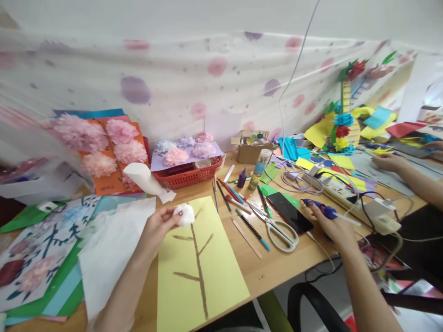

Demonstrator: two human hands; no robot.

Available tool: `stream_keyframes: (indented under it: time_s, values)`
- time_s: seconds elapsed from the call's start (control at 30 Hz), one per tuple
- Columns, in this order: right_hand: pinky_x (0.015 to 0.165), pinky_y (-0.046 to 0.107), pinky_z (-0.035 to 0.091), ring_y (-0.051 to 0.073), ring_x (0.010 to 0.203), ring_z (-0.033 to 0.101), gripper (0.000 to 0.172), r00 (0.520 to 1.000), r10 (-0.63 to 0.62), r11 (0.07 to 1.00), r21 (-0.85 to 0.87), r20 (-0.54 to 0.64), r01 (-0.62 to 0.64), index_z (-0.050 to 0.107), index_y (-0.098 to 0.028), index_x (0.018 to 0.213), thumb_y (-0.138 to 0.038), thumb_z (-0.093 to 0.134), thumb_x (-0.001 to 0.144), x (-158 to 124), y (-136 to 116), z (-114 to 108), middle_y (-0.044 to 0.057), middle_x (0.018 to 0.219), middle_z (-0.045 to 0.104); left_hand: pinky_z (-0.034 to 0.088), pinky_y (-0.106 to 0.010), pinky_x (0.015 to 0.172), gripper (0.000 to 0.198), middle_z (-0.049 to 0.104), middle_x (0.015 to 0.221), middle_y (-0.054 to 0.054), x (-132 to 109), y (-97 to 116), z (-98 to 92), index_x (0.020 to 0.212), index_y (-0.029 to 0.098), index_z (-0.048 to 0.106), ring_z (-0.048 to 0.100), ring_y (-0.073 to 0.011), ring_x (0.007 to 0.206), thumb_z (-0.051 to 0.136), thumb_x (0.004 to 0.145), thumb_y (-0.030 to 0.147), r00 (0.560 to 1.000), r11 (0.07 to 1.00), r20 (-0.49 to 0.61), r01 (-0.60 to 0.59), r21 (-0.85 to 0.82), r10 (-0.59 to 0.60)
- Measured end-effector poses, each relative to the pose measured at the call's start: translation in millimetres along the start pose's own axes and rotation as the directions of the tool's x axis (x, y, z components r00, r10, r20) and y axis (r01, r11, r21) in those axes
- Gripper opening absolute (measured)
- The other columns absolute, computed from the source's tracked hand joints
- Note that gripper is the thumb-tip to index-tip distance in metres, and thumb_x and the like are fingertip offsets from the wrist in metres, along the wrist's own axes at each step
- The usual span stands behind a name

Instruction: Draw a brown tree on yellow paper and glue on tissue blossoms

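My left hand (161, 227) pinches a small folded white tissue piece (187, 215) above the top of a yellow sheet of paper (221, 276). A brown tree with bare branches (199, 258) is drawn on that sheet. Over at the right, my right hand (334, 230) is closed on a blue hot glue gun (325, 210), with a whitish glue stick (349, 219) poking out of its back. The glue gun lies beside a black phone (290, 213). Scissors with pale handles (282, 235) rest between the phone and the yellow sheet.
Pens and brushes (238, 198) lie mid-table near a glue bottle (260, 168). A power strip (360, 203) with cables runs along the right. A red basket (190, 173) stands behind, white tissue sheets (117, 249) at left. Another person's hand (391, 163) works at far right.
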State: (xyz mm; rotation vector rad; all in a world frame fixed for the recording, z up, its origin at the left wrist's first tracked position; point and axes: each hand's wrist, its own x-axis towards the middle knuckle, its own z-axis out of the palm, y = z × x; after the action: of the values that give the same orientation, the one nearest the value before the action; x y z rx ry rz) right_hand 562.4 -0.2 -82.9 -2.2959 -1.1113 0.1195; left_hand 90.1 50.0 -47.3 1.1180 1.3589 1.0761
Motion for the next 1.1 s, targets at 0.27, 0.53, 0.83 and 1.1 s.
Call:
stream_keyframes:
  time_s: [0.27, 0.53, 0.83, 1.1]
  values:
    - [0.076, 0.043, 0.046, 0.037, 0.095, 0.064, 0.067, 0.995, 0.078, 0.997, -0.013, 0.063, -0.077, 0.071, -0.021, 0.103, -0.075, 0.037, 0.082, 0.3, 3.2, 8.9, 0.015, 0.094, 0.071, 0.053, -0.032, 0.059, 0.049, 0.072, 0.074, -0.009, 71.2, -1.8, 40.1, 0.077, 0.014, 0.066, 0.068, -0.0233, 0.069, 0.079, 0.047, 0.050, 0.992, 0.962, 0.119, -0.059, 0.268, 0.028]
    - [0.078, 0.043, 0.046, 0.037, 0.101, 0.064, 0.063, 0.994, 0.077, 0.994, 0.072, 0.079, -0.082, 0.071, -0.020, 0.105, -0.070, 0.040, 0.085, -5.6, -6.1, 2.5, 0.019, 0.099, 0.071, 0.050, -0.031, 0.067, 0.028, 0.075, 0.084, -0.009, 74.5, -7.5, 53.0, 0.087, 0.014, 0.070, 0.069, -0.0245, 0.078, 0.068, 0.066, 0.033, 0.985, 0.807, 0.121, -0.168, 0.565, 0.120]
    - [0.081, 0.047, 0.047, 0.041, 0.105, 0.062, 0.063, 0.989, 0.126, 0.990, 0.054, 0.072, -0.130, 0.072, -0.019, 0.102, -0.071, 0.041, 0.082, -0.9, 1.3, 9.6, 0.019, 0.104, 0.071, 0.046, -0.032, 0.076, 0.022, 0.070, 0.085, -0.008, 67.6, -6.1, 68.0, 0.090, 0.016, 0.073, 0.065, -0.0245, 0.084, 0.066, 0.075, 0.029, 0.962, 0.539, 0.102, -0.228, 0.811, 0.253]
    - [0.074, 0.045, 0.047, 0.042, 0.102, 0.063, 0.064, 0.985, 0.141, 0.989, 0.025, 0.094, -0.144, 0.072, -0.016, 0.095, -0.071, 0.040, 0.083, -4.4, -6.8, 3.4, 0.028, 0.097, 0.070, 0.045, -0.033, 0.083, 0.019, 0.066, 0.090, -0.007, 76.1, -15.2, 57.7, 0.091, 0.019, 0.073, 0.061, -0.0245, 0.092, 0.071, 0.074, 0.027, 0.944, 0.454, 0.065, -0.215, 0.865, 0.324]
